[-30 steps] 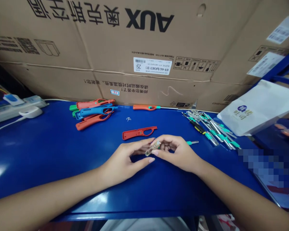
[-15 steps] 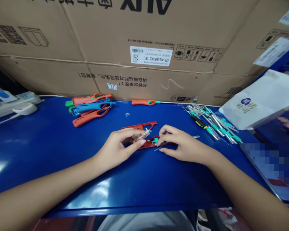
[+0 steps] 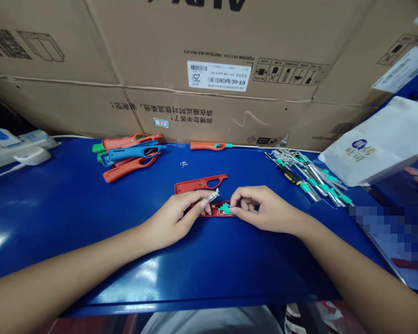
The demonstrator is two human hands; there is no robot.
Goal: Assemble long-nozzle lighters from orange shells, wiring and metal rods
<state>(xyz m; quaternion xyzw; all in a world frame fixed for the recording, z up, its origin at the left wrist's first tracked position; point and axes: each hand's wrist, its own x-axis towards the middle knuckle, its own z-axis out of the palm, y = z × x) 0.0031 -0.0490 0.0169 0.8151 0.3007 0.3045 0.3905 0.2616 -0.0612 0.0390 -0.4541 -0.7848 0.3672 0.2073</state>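
Note:
My left hand (image 3: 174, 215) pinches a small clear lighter fuel tank (image 3: 212, 195) with a pale tip between thumb and fingers, tilted up to the right. Below it, partly covered by both hands, lies a red lighter handle half (image 3: 215, 212), its inside facing up. A green plastic part (image 3: 225, 208) and a thin white wire sit in that half. The fingertips of my right hand (image 3: 266, 208) are pinched together at the right end of the green part; what they grip is hidden. Just behind lies the matching red handle half (image 3: 191, 185), apart from the first.
Several coloured lighter handles (image 3: 132, 155) are piled at the back left. An orange lighter (image 3: 209, 146) lies by the cardboard box (image 3: 153, 88). To the right are metal lighter tubes (image 3: 320, 183), a black-yellow screwdriver (image 3: 288, 175) and a white paper bag (image 3: 376, 144). A power strip (image 3: 38, 138) stands far left.
My left hand has lowered the tank slightly and tilted it flatter. My right hand has closed its fingertips at the green part; the thin grey strip seen by it earlier no longer shows.

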